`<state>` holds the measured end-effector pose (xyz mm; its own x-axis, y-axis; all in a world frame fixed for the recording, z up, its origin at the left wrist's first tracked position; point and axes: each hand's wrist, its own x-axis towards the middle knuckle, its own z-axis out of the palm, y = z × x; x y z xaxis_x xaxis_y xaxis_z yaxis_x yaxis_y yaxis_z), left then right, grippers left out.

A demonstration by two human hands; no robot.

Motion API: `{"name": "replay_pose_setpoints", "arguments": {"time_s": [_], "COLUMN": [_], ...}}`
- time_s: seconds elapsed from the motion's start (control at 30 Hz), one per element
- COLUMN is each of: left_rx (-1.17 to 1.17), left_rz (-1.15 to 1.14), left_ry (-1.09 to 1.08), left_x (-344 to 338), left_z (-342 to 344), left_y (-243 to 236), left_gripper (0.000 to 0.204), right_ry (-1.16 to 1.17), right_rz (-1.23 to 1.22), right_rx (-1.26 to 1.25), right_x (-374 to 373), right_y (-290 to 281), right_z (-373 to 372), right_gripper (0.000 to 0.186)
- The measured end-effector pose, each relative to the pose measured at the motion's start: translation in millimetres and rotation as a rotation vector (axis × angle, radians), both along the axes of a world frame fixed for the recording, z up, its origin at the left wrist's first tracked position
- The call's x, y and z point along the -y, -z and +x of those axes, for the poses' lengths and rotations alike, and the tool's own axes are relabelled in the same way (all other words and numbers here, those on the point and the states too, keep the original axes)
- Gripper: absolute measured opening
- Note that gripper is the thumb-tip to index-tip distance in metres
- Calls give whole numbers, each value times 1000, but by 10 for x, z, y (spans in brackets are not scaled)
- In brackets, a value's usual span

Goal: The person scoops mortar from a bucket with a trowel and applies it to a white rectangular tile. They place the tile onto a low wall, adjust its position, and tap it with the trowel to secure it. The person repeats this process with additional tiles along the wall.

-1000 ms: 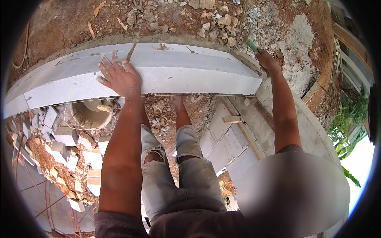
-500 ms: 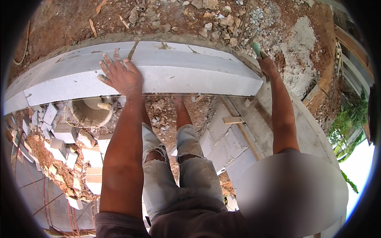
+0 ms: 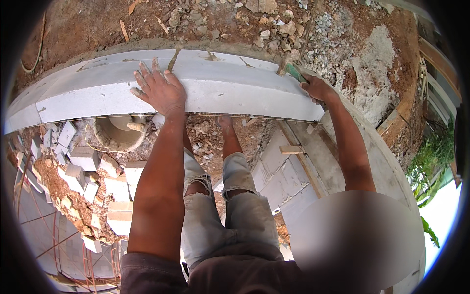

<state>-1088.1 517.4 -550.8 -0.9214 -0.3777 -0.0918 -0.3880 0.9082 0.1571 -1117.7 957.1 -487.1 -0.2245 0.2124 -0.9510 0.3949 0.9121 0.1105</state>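
Observation:
A row of white lightweight concrete blocks runs from left to right in front of me, with grey mortar in a joint. My left hand lies on top of the blocks with its fingers spread, holding nothing. Mortar coats its fingertips. At the row's right end, my right hand is closed around a flat green hand tool, whose exact kind I cannot make out. The tool's far end is at the far right corner of the blocks, beside some mortar.
A round bucket with mortar and a handled tool stands below the wall on the left. Broken blocks lie around it. A thin string runs along the wall's near edge. Timber edges the concrete at right. Rubble covers the ground beyond.
My right hand has brought the green tool left and nearer, from over the rubble to the end of the blocks. My left hand stays flat on the blocks while the view shifts slightly.

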Motion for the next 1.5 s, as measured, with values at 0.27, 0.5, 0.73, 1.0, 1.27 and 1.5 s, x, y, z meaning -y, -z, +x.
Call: {"name": "replay_pose_setpoints", "arguments": {"time_s": [0.27, 0.5, 0.73, 1.0, 1.27, 1.5], "left_rx": [17, 43, 63, 73, 97, 42], "left_rz": [13, 25, 16, 33, 31, 8], "left_ry": [7, -4, 13, -1, 17, 21], "left_x": [-12, 17, -11, 16, 39, 38], "left_z": [-3, -5, -34, 6, -13, 7], "left_y": [-33, -65, -81, -89, -60, 25], "left_gripper": [50, 54, 57, 57, 56, 52], "right_ry": [217, -54, -211, -143, 0, 207], "right_rz": [-35, -109, -209, -224, -147, 91], "right_rx": [-229, 91, -267, -262, -5, -415], "right_x": [311, 746, 1121, 1389, 1026, -384], "right_y": [-17, 11, 378, 308, -20, -272], "right_z": [-241, -445, -181, -423, -704, -549], "right_gripper": [49, 62, 63, 65, 65, 61]}}
